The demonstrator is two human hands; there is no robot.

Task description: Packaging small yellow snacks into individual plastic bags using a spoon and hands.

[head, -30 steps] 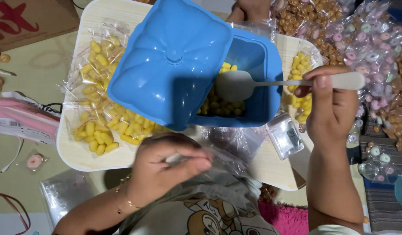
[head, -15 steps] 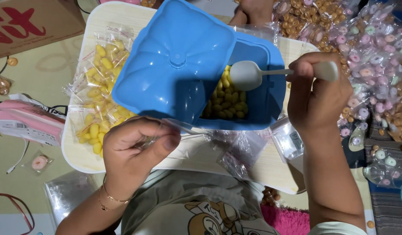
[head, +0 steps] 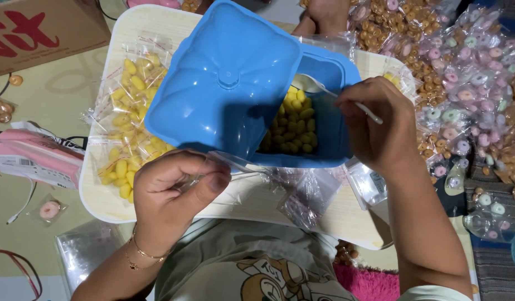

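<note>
The spoon (head: 324, 89) has dipped into the blue box (head: 330, 106) at the tray's (head: 96, 206) far edge, right hand (head: 380, 128) clasping its handle; left hand (head: 176, 192) pinches a clear bag (head: 229, 164) just nearside.
</note>
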